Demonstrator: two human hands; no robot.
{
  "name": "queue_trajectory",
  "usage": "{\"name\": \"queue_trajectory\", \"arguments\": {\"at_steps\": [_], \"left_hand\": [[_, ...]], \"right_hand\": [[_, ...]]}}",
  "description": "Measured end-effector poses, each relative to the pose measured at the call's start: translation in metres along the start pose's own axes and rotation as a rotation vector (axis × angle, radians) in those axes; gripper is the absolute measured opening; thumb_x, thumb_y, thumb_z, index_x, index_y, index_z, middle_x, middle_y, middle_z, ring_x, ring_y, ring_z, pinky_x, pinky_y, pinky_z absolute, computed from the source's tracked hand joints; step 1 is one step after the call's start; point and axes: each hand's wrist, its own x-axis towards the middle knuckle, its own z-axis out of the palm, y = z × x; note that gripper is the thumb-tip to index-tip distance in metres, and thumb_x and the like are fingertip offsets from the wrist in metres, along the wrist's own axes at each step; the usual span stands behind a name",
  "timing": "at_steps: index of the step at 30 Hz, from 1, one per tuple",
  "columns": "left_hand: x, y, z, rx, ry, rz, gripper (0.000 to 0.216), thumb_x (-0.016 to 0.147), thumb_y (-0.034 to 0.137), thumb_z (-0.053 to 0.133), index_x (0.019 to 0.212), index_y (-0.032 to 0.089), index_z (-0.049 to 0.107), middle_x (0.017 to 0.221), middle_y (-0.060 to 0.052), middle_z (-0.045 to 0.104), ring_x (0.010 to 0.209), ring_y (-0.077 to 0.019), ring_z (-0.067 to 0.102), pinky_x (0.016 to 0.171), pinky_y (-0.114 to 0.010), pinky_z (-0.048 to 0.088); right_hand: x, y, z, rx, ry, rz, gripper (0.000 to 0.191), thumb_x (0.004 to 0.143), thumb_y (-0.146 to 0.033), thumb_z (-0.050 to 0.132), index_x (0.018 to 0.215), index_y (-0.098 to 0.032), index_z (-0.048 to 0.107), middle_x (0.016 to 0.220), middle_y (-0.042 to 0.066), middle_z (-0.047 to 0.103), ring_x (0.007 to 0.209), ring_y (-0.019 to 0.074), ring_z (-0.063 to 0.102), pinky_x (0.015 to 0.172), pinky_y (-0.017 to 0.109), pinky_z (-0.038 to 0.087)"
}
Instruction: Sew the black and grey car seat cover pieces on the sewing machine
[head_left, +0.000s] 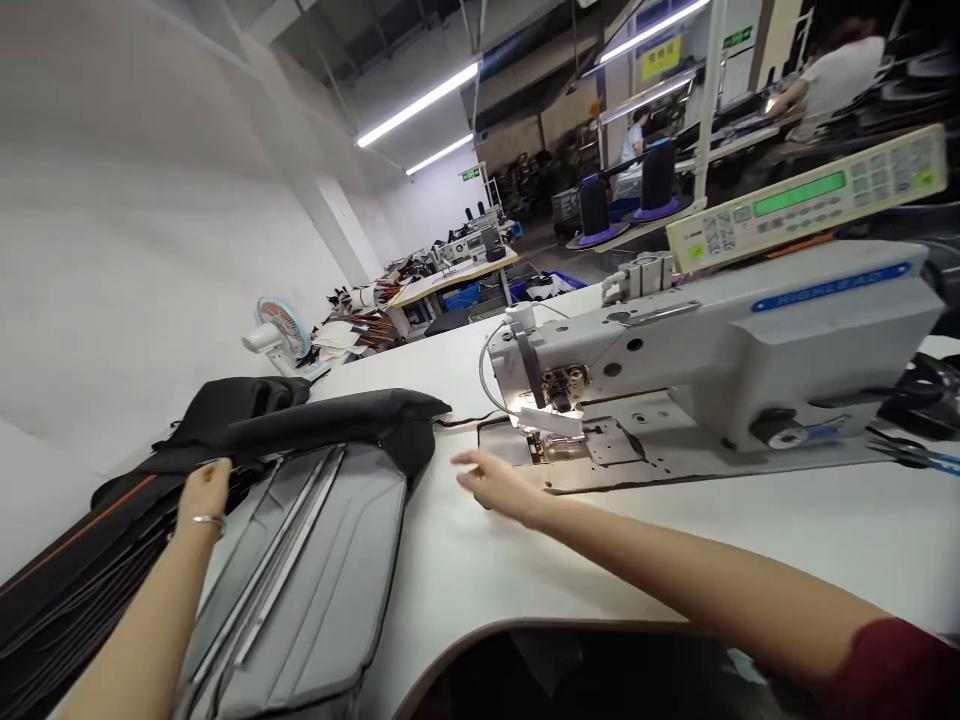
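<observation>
A grey padded fabric panel [322, 570] with black trim lies on the white table [480, 560] at the left, on a pile of black fabric pieces [82, 570]. My left hand [204, 490] rests on the black edge of that pile, fingers curled over it. My right hand [491, 482] hovers over the table between the panel and the sewing machine [720, 350], fingers stretched out and empty, close to the presser foot [541, 440].
A control panel [810, 195] stands behind the machine. Scissors and black items [919, 440] lie at the right. A small fan [277, 335] sits at the far table edge. Other workbenches and people are in the background.
</observation>
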Motion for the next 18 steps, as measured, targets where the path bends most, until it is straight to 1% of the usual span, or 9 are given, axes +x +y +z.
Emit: {"name": "queue_trajectory", "arguments": {"at_steps": [2, 4, 6, 7, 8, 10, 14, 16, 18], "left_hand": [[-0.014, 0.013, 0.021, -0.056, -0.125, 0.050, 0.055, 0.091, 0.048, 0.031, 0.117, 0.007, 0.057, 0.113, -0.011, 0.066, 0.105, -0.0275, 0.062, 0.094, -0.041, 0.052], [-0.049, 0.038, 0.035, -0.098, -0.313, 0.222, 0.059, 0.083, 0.051, 0.040, 0.126, 0.013, 0.055, 0.130, -0.007, 0.061, 0.120, -0.0227, 0.056, 0.108, -0.032, 0.042], [-0.095, 0.066, 0.042, 0.016, -0.634, 0.519, 0.076, 0.080, 0.056, 0.045, 0.142, 0.013, 0.041, 0.146, -0.012, 0.045, 0.134, -0.0273, 0.043, 0.116, -0.042, 0.031], [-0.117, 0.079, 0.043, 0.127, -0.746, 0.582, 0.085, 0.075, 0.057, 0.054, 0.146, 0.014, 0.036, 0.149, -0.015, 0.040, 0.137, -0.0318, 0.038, 0.115, -0.047, 0.031], [-0.134, 0.088, 0.044, 0.267, -0.818, 0.576, 0.095, 0.067, 0.054, 0.063, 0.148, 0.014, 0.032, 0.152, -0.019, 0.033, 0.139, -0.0377, 0.033, 0.113, -0.053, 0.032], [-0.155, 0.096, 0.045, 0.451, -0.860, 0.568, 0.101, 0.061, 0.040, 0.070, 0.149, 0.013, 0.029, 0.154, -0.022, 0.028, 0.139, -0.0422, 0.029, 0.110, -0.058, 0.034], [-0.159, 0.073, 0.044, 0.402, -0.895, 0.576, 0.087, 0.067, 0.035, 0.064, 0.146, 0.014, 0.037, 0.152, -0.016, 0.034, 0.139, -0.0344, 0.032, 0.114, -0.050, 0.031], [-0.160, 0.056, 0.044, 0.329, -0.941, 0.533, 0.085, 0.067, 0.041, 0.064, 0.144, 0.016, 0.040, 0.151, -0.014, 0.037, 0.138, -0.0331, 0.033, 0.116, -0.048, 0.028], [-0.167, 0.042, 0.044, 0.294, -1.005, 0.472, 0.087, 0.065, 0.044, 0.066, 0.144, 0.016, 0.041, 0.148, -0.015, 0.040, 0.136, -0.0326, 0.036, 0.116, -0.045, 0.028]], "right_hand": [[-0.004, 0.027, 0.014, -0.360, -0.132, -0.181, 0.037, 0.080, -0.020, 0.060, 0.117, -0.017, 0.060, 0.127, 0.014, 0.053, 0.119, 0.0282, 0.051, 0.109, 0.049, 0.039], [0.000, 0.045, 0.032, -0.660, -0.238, -0.386, 0.042, 0.082, -0.019, 0.057, 0.123, -0.016, 0.058, 0.136, 0.015, 0.048, 0.126, 0.0299, 0.046, 0.109, 0.048, 0.039], [0.013, 0.054, 0.051, -0.843, -0.301, -0.550, 0.041, 0.083, -0.020, 0.056, 0.123, -0.014, 0.058, 0.138, 0.016, 0.046, 0.122, 0.0311, 0.048, 0.104, 0.048, 0.043], [0.021, 0.056, 0.059, -0.918, -0.325, -0.616, 0.038, 0.083, -0.019, 0.056, 0.120, -0.012, 0.059, 0.136, 0.018, 0.048, 0.117, 0.0311, 0.051, 0.100, 0.048, 0.046], [0.030, 0.056, 0.066, -0.985, -0.351, -0.674, 0.034, 0.083, -0.018, 0.055, 0.116, -0.011, 0.061, 0.132, 0.019, 0.050, 0.112, 0.0306, 0.053, 0.096, 0.047, 0.047], [0.047, 0.055, 0.074, -1.073, -0.383, -0.747, 0.026, 0.084, -0.015, 0.052, 0.107, -0.008, 0.063, 0.125, 0.019, 0.055, 0.105, 0.0290, 0.055, 0.091, 0.044, 0.049], [0.065, 0.047, 0.082, -1.032, -0.388, -0.801, 0.023, 0.089, -0.017, 0.047, 0.103, -0.009, 0.063, 0.122, 0.018, 0.057, 0.111, 0.0273, 0.053, 0.095, 0.041, 0.047], [0.071, 0.040, 0.088, -0.942, -0.414, -0.702, 0.028, 0.091, -0.025, 0.050, 0.113, -0.011, 0.062, 0.131, 0.020, 0.052, 0.124, 0.0303, 0.046, 0.105, 0.047, 0.040], [0.083, 0.028, 0.096, -0.841, -0.441, -0.517, 0.040, 0.089, -0.033, 0.055, 0.123, -0.012, 0.058, 0.139, 0.021, 0.045, 0.130, 0.0342, 0.042, 0.108, 0.053, 0.035]]}}
